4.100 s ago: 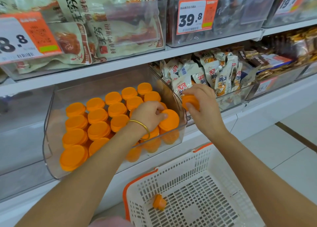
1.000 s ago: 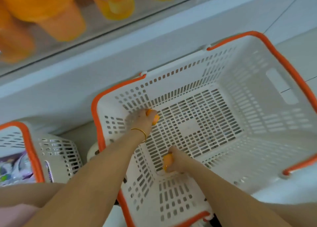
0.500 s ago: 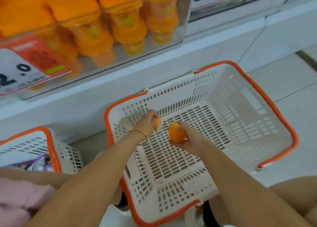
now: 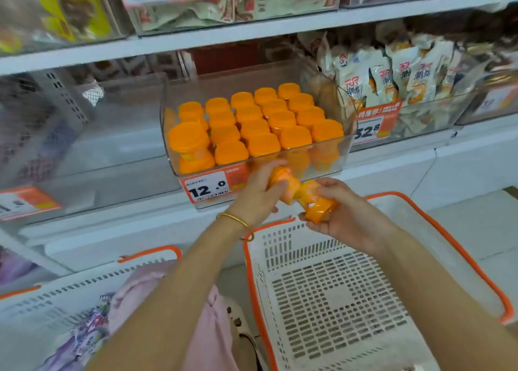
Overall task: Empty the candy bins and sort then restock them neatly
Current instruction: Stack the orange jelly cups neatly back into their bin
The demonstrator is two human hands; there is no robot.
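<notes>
Fingers (image 4: 266, 166) of the left hand (image 4: 253, 195) curl round one orange-lidded cup (image 4: 281, 184); those of the right hand (image 4: 347, 217) grip a second cup (image 4: 316, 203), its lid toward the palm. Both cups lie tilted, close together, above the far rim of the white basket (image 4: 280, 247). The forearms reach forward, with the wrists raised. Just beyond the fingertips stands the clear bin (image 4: 238, 76), with rows of upright cups (image 4: 252, 123). The step appears to be restocking. The next move calls for lifting each cup over the front wall and seating it upright.
</notes>
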